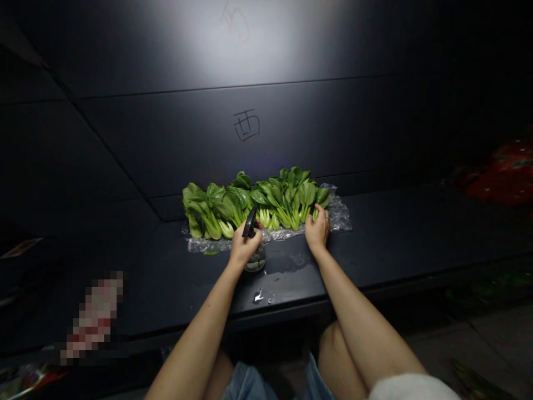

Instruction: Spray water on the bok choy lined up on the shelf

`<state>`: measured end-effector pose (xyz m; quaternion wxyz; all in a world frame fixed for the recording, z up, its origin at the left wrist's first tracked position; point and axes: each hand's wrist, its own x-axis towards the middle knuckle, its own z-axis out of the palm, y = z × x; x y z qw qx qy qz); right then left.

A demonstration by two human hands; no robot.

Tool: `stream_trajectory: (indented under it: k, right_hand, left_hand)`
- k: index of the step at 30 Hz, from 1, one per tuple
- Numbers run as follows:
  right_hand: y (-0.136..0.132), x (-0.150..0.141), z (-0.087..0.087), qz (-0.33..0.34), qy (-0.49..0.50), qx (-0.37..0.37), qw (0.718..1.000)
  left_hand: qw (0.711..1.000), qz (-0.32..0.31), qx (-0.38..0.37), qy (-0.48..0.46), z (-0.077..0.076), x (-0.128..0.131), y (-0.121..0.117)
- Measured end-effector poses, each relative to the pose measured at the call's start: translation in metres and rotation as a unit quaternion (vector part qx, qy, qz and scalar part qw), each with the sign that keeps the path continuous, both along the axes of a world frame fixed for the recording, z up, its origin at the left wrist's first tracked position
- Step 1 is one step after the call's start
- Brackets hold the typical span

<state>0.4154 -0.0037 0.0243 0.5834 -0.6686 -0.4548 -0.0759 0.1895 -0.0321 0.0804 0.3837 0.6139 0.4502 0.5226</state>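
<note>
A row of green bok choy (254,203) lies across a sheet of clear plastic wrap (338,218), with pale stalks towards me and leaves towards the wall. My left hand (245,245) grips a spray bottle (255,260) that has a black trigger head and a clear body holding liquid. The nozzle points up towards the leaves. My right hand (317,229) closes around the pale stalk ends at the right of the row.
The dark shelf (387,244) carries water spots (259,296) near its front edge. A chalk character (246,125) marks the dark wall behind. A red bag (503,172) sits at the far right, and a pixelated object (94,316) stands at the left.
</note>
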Motion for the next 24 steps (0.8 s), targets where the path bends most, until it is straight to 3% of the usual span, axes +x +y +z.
stream_trajectory:
  k: [6,24]
  right_hand:
    - [0.001,-0.013,0.002,0.011,-0.023,-0.007,1.000]
    - [0.000,-0.029,-0.005,0.042,-0.045,-0.046,0.997]
  left_hand:
    - [0.999,0.026,-0.015,-0.018,0.005,-0.015,-0.001]
    - [0.996,0.080,0.030,0.027,-0.011,-0.023,0.012]
